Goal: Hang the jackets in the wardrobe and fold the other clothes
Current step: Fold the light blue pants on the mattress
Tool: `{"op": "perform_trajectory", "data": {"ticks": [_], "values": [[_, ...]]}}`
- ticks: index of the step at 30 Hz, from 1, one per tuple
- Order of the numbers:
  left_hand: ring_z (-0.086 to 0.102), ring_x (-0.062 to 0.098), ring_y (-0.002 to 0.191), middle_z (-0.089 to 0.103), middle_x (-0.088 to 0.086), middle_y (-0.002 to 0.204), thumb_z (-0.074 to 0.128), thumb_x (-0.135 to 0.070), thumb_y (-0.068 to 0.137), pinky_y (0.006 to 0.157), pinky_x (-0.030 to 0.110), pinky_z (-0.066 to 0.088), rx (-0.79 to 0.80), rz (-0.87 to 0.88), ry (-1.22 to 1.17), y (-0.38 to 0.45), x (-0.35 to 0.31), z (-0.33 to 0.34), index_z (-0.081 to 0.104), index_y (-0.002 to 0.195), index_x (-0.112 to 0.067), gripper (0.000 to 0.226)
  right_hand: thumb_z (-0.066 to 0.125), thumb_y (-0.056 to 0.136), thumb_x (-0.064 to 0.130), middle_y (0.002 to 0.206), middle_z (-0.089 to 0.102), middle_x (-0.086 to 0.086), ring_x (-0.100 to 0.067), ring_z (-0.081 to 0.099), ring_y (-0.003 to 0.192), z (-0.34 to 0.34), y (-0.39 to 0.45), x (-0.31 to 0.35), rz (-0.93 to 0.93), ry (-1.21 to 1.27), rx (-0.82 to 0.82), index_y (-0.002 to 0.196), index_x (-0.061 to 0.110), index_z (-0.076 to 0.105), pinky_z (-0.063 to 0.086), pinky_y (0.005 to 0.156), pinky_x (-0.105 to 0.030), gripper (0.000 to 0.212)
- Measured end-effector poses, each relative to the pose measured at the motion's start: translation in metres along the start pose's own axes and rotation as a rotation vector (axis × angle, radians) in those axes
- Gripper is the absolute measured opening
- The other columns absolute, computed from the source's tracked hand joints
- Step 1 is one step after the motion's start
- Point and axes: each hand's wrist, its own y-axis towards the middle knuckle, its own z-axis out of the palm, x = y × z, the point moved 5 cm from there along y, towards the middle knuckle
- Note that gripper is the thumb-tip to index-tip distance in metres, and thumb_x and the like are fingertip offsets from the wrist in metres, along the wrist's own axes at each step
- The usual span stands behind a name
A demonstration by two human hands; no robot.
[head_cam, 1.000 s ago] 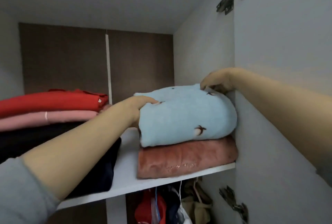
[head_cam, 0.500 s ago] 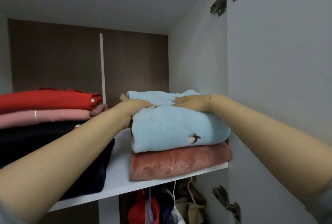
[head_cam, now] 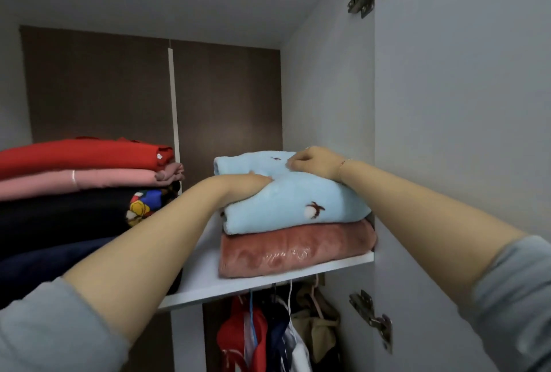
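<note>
Blue garment: folded, topmost on the rust-pink garment, on the white shelf, right end.
Left hand: on the blue fold's left top edge, fingers curled into the cloth, gripping it.
Right hand: on its upper rear part, fingers bent, pinching fabric.
Edges: stack sits against the wardrobe side wall, flush near the shelf front.
Free room: bare shelf strip between this stack and the left pile.
</note>
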Motion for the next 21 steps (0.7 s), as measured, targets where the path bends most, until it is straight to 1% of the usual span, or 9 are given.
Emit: {"op": "perform_trajectory", "data": {"ticks": [1, 3, 5, 7, 10, 12, 15, 17, 21], "values": [[0.051, 0.002, 0.096, 0.053, -0.010, 0.114, 0.045, -0.047, 0.100, 0.077, 0.018, 0.037, -0.021, -0.017, -0.052, -0.009, -0.003, -0.003, 0.057, 0.108, -0.031, 0.022, 0.048, 0.100, 0.039, 0.137, 0.058, 0.001, -0.021, 0.051, 0.126, -0.007, -0.008, 0.003, -0.007, -0.017, -0.040, 0.126, 0.026, 0.065, 0.038, 0.106, -0.032, 0.033], [0.056, 0.015, 0.114, 0.060, 0.003, 0.128, 0.045, -0.036, 0.101, 0.088, 0.024, 0.040, -0.094, 0.021, -0.038, -0.023, -0.007, -0.009, 0.060, 0.123, -0.019, 0.032, 0.050, 0.100, 0.035, 0.142, 0.053, 0.002, -0.019, 0.048, 0.130, -0.019, -0.029, 0.010, -0.004, -0.017, -0.072, 0.131, 0.024, 0.061, 0.035, 0.106, -0.028, 0.035], [0.055, 0.020, 0.115, 0.060, 0.008, 0.130, 0.043, -0.026, 0.100, 0.089, 0.026, 0.039, -0.231, 0.079, -0.006, -0.042, -0.017, -0.017, 0.065, 0.118, -0.013, 0.031, 0.054, 0.098, 0.034, 0.143, 0.051, 0.005, -0.015, 0.045, 0.132, -0.031, -0.058, 0.019, 0.006, 0.077, -0.113, 0.132, 0.023, 0.061, 0.031, 0.101, -0.021, 0.036], [0.052, 0.014, 0.105, 0.062, 0.006, 0.125, 0.047, -0.020, 0.098, 0.084, 0.024, 0.038, -0.325, 0.170, -0.107, -0.066, -0.026, -0.023, 0.068, 0.097, -0.016, 0.021, 0.056, 0.097, 0.033, 0.139, 0.052, 0.010, -0.008, 0.045, 0.130, -0.041, -0.095, 0.030, 0.013, 0.273, -0.198, 0.132, 0.025, 0.061, 0.030, 0.098, -0.019, 0.036], [0.052, 0.009, 0.115, 0.060, -0.006, 0.126, 0.056, -0.021, 0.096, 0.092, 0.019, 0.035, -0.328, 0.294, -0.321, -0.110, -0.024, -0.015, 0.066, 0.117, -0.022, 0.023, 0.059, 0.095, 0.029, 0.130, 0.061, 0.016, 0.000, 0.055, 0.120, -0.036, -0.168, 0.053, 0.004, 0.650, -0.315, 0.126, 0.029, 0.064, 0.041, 0.098, -0.022, 0.031], [0.054, 0.008, 0.118, 0.062, -0.008, 0.124, 0.059, -0.021, 0.095, 0.091, 0.018, 0.037, -0.322, 0.387, -0.452, -0.143, -0.018, 0.002, 0.066, 0.116, -0.027, 0.024, 0.058, 0.095, 0.023, 0.121, 0.068, 0.013, -0.001, 0.061, 0.113, -0.021, -0.216, 0.064, 0.016, 0.838, -0.398, 0.118, 0.027, 0.068, 0.049, 0.096, -0.028, 0.026], [0.059, 0.002, 0.110, 0.066, -0.013, 0.118, 0.061, -0.017, 0.093, 0.088, 0.015, 0.042, -0.248, 0.468, -0.622, -0.199, 0.000, 0.035, 0.067, 0.107, -0.033, 0.022, 0.049, 0.098, 0.012, 0.113, 0.073, 0.003, -0.012, 0.067, 0.108, 0.008, -0.282, 0.071, 0.120, 0.984, -0.484, 0.114, 0.018, 0.071, 0.052, 0.098, -0.038, 0.028], [0.060, -0.003, 0.107, 0.067, -0.016, 0.116, 0.061, -0.014, 0.093, 0.090, 0.016, 0.047, -0.120, 0.486, -0.687, -0.233, 0.010, 0.060, 0.068, 0.105, -0.034, 0.024, 0.044, 0.099, 0.008, 0.113, 0.073, -0.004, -0.018, 0.069, 0.105, 0.022, -0.321, 0.077, 0.193, 1.029, -0.502, 0.113, 0.015, 0.070, 0.051, 0.100, -0.044, 0.031], [0.062, -0.002, 0.109, 0.071, -0.018, 0.112, 0.060, -0.014, 0.095, 0.098, 0.028, 0.049, 0.116, 0.483, -0.829, -0.285, 0.010, 0.109, 0.070, 0.111, -0.030, 0.025, 0.044, 0.099, 0.007, 0.113, 0.073, -0.005, -0.024, 0.070, 0.103, 0.035, -0.405, 0.091, 0.288, 1.044, -0.596, 0.119, 0.013, 0.066, 0.053, 0.094, -0.043, 0.030]]}}
